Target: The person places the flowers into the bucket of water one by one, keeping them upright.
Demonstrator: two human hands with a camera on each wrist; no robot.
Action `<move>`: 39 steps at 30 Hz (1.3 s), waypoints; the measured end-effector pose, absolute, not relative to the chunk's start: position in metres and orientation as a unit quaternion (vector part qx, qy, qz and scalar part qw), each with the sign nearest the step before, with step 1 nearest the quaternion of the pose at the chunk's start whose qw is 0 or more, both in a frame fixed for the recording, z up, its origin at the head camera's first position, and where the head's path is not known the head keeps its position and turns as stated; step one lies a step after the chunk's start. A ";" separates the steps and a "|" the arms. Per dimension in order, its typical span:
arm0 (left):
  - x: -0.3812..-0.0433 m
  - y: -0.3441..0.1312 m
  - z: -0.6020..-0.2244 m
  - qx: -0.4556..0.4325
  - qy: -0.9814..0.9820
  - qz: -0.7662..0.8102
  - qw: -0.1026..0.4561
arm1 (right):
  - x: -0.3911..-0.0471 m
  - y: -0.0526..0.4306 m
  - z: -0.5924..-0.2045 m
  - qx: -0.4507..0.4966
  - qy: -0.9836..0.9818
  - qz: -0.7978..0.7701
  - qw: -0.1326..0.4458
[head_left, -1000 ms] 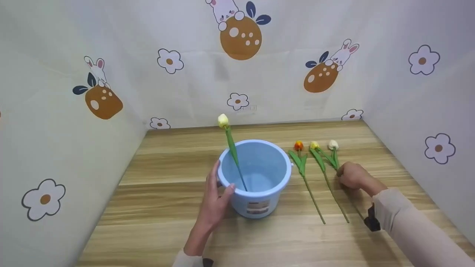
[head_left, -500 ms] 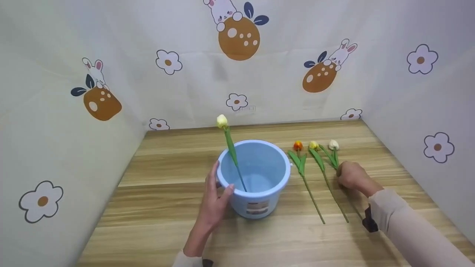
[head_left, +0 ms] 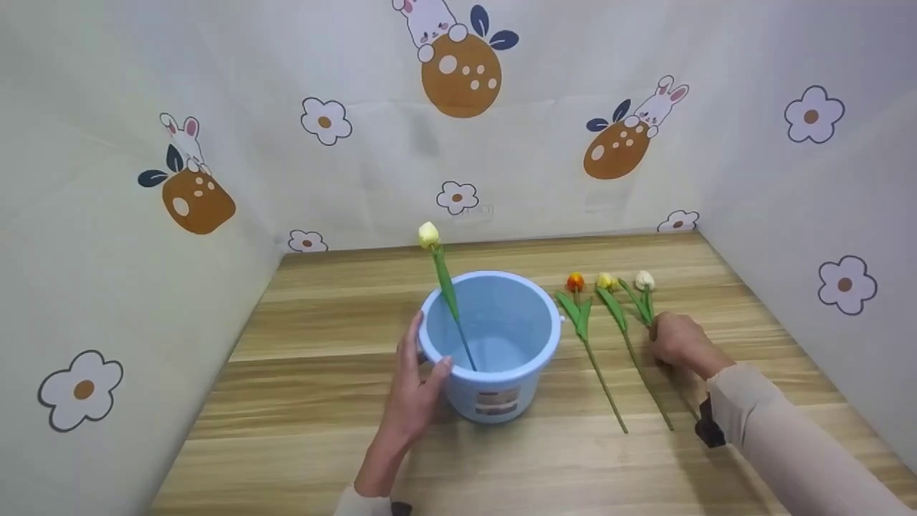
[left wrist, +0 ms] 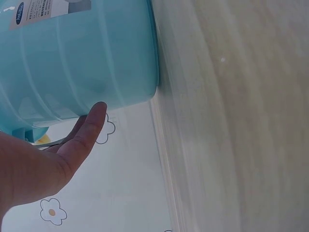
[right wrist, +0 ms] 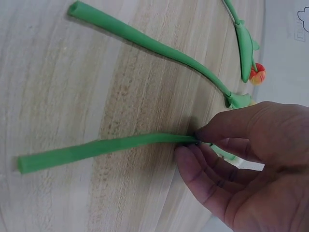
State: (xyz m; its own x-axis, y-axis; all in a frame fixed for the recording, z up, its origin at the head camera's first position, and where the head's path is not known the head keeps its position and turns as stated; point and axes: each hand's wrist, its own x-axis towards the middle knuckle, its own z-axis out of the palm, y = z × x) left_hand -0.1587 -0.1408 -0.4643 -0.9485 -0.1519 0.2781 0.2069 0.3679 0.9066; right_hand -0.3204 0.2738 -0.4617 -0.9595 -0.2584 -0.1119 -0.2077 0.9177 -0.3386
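Observation:
My left hand (head_left: pixel 414 394) holds the left side of a light blue bucket (head_left: pixel 528 387), its thumb at the near rim and its fingers along the outer wall. Inside the bucket leans a pale yellow tulip (head_left: pixel 445 283), its bloom rising above the rim. To the right, my right hand (head_left: pixel 684 342) pinches the stem of a white tulip (head_left: pixel 645 280) low over the table. In the right wrist view, thumb and fingertips meet on this green stem (right wrist: pixel 96 149), whose cut end points away from the hand. The white bloom is mostly hidden there.
A yellow tulip (head_left: pixel 607 281) and an orange tulip (head_left: pixel 575 282) lie side by side between the bucket and my right hand. Fabric walls (head_left: pixel 387 165) with rabbit and flower prints enclose the wooden table (head_left: pixel 308 408) at the back and both sides.
The right forearm has shifted slightly to the left while its fingers stay at the white tulip's stem. My left hand and the bucket have kept their places.

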 end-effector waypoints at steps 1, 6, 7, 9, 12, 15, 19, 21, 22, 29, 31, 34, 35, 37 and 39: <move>-0.159 -0.141 -0.464 -0.017 -0.812 -0.561 0.158 | -0.320 0.274 -0.463 -0.117 0.976 -0.165 0.076; -0.159 -0.141 -0.465 -0.018 -0.814 -0.559 0.158 | -0.321 0.272 -0.467 -0.103 0.977 -0.173 0.068; -0.159 -0.141 -0.464 -0.018 -0.813 -0.560 0.158 | -0.322 0.272 -0.466 -0.102 0.977 -0.175 0.066; -0.159 -0.142 -0.463 -0.019 -0.813 -0.561 0.157 | -0.322 0.272 -0.464 -0.099 0.977 -0.179 0.060; -0.159 -0.142 -0.462 -0.017 -0.812 -0.562 0.156 | -0.323 0.272 -0.461 -0.101 0.976 -0.186 0.052; -0.160 -0.142 -0.461 -0.016 -0.813 -0.560 0.157 | -0.323 0.273 -0.459 -0.104 0.973 -0.199 0.051; -0.161 -0.142 -0.462 -0.014 -0.813 -0.561 0.157 | -0.324 0.273 -0.458 -0.106 0.969 -0.214 0.062; -0.161 -0.141 -0.462 -0.013 -0.813 -0.560 0.157 | -0.325 0.273 -0.459 -0.104 0.968 -0.217 0.072; -0.161 -0.141 -0.463 -0.013 -0.814 -0.559 0.157 | -0.326 0.273 -0.459 -0.103 0.967 -0.218 0.077; -0.161 -0.141 -0.464 -0.031 -0.814 -0.556 0.168 | -0.327 0.274 -0.457 -0.107 0.962 -0.231 0.094; -0.161 -0.141 -0.464 -0.027 -0.814 -0.556 0.165 | -0.327 0.274 -0.457 -0.113 0.962 -0.231 0.088; -0.160 -0.141 -0.464 -0.022 -0.814 -0.558 0.158 | -0.326 0.274 -0.456 -0.122 0.961 -0.233 0.083; -0.160 -0.141 -0.464 -0.022 -0.814 -0.558 0.156 | -0.326 0.275 -0.456 -0.124 0.961 -0.235 0.081; -0.159 -0.141 -0.463 -0.022 -0.814 -0.560 0.155 | -0.326 0.276 -0.456 -0.123 0.960 -0.239 0.080; -0.159 -0.141 -0.464 -0.022 -0.812 -0.562 0.155 | -0.325 0.276 -0.454 -0.120 0.958 -0.245 0.086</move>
State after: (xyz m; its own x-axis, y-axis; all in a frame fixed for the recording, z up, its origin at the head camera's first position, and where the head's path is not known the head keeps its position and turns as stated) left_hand -0.1591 -0.1413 -0.4635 -0.9512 -0.1382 0.2759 0.2094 0.3675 0.9061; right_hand -0.3251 0.2759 -0.4542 -0.9563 -0.2725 -0.1060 -0.1880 0.8506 -0.4911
